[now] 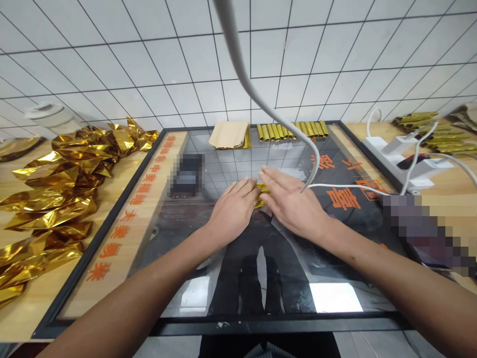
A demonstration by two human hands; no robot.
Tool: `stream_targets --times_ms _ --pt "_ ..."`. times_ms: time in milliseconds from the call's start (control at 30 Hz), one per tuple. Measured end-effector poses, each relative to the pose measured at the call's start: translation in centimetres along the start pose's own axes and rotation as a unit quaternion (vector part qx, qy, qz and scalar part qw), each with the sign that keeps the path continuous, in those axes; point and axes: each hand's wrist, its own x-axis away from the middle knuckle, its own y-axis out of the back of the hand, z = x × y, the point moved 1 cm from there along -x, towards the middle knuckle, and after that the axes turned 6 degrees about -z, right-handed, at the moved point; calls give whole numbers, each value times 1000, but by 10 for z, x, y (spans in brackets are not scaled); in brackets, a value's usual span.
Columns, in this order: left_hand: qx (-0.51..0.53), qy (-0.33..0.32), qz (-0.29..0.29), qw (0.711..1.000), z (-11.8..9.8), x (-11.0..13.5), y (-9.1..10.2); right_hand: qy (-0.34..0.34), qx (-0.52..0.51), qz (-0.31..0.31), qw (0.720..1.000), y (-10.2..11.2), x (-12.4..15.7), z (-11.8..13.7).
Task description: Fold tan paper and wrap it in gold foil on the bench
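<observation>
A small piece of gold foil paper (262,189) lies on the glass panel between my two hands, mostly covered by them. My left hand (234,205) rests flat over its left end, fingers stretched out and close together. From the other side, my right hand (292,198) reaches over the right end with fingers extended, palm down. The foil's exact shape under the fingers is hidden. Beyond my hands stands a stack of tan-backed gold paper sheets (230,134). To its right lies a row of several rolled gold paper tubes (276,133).
Folded shiny gold foil pieces (63,186) heap at the left. A white cable (257,94) hangs above my right hand. At right are a white power strip (395,159), a blurred dark device (425,233) and more gold tubes (443,136). The black-framed glass panel (108,219) backs onto a tiled wall.
</observation>
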Motion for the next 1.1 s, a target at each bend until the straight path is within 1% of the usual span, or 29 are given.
stream_targets --times_ms 67,133,267,433,533,600,700,800,967,1100 --pt "-9 1 6 1000 2 -1 2 6 0 59 998 -9 7 12" --pt "-18 7 9 1000 5 -2 4 -7 2 99 995 -17 12 17" --pt "-22 22 6 1000 8 -2 4 -31 19 135 990 -24 17 15" --pt "7 43 -17 999 14 -1 3 -29 29 142 989 -24 15 13" --pt "18 51 -28 998 12 -1 5 -29 33 144 989 -25 15 14" --pt "21 39 -18 999 5 0 7 -26 35 143 989 -24 15 15" --pt "25 28 22 999 -5 3 7 -19 43 154 987 -23 14 15" --pt "26 30 56 998 -8 8 3 -18 43 165 985 -22 15 15" --pt "15 17 48 999 -4 13 -2 -19 30 158 987 -22 17 11" --pt "4 13 44 999 -5 13 -2 -29 54 142 988 -16 24 0"
